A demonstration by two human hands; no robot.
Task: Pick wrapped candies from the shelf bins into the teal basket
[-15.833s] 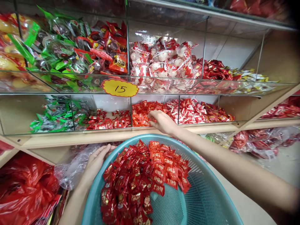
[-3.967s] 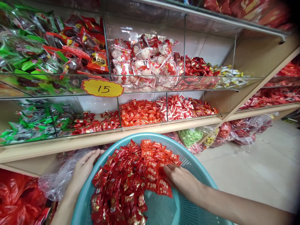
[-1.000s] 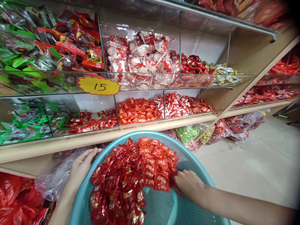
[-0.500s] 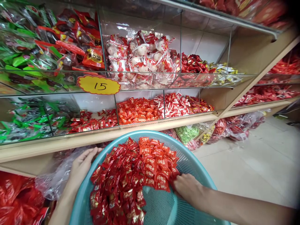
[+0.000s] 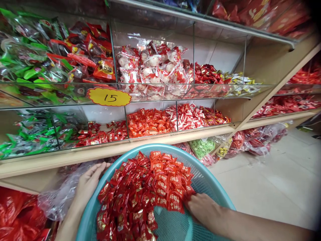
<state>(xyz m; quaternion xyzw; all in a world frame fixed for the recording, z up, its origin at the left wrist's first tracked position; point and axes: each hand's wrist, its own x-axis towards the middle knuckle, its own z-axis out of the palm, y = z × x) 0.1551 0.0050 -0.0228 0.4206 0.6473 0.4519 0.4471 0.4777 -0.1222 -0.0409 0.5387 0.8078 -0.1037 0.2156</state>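
Note:
A teal plastic basket (image 5: 220,182) with mesh sides sits below the shelf front, tilted toward me. Inside lie many small wrapped candies: darker red and gold ones (image 5: 125,197) on the left, brighter red ones (image 5: 167,182) on the right. My left hand (image 5: 90,177) holds the basket's left rim, fingers along its outer edge. At the right edge of the bright red candies is my right hand (image 5: 200,206), knuckles up and fingers curled in among them. Its fingertips are hidden, so how many candies it grips does not show.
Shelf bins with clear dividers hold red candies (image 5: 147,122), green-wrapped sweets (image 5: 37,130) and white-and-red packets (image 5: 152,70). A yellow price tag (image 5: 109,96) reads 15. Bagged candies (image 5: 202,147) lie under the shelf. A red plastic bag (image 5: 20,214) is at lower left, tiled floor (image 5: 271,180) at right.
The whole view has shifted, so the shelves and basket appear slightly lower. My right hand stays at the bright red candies' edge, and my left hand remains on the rim.

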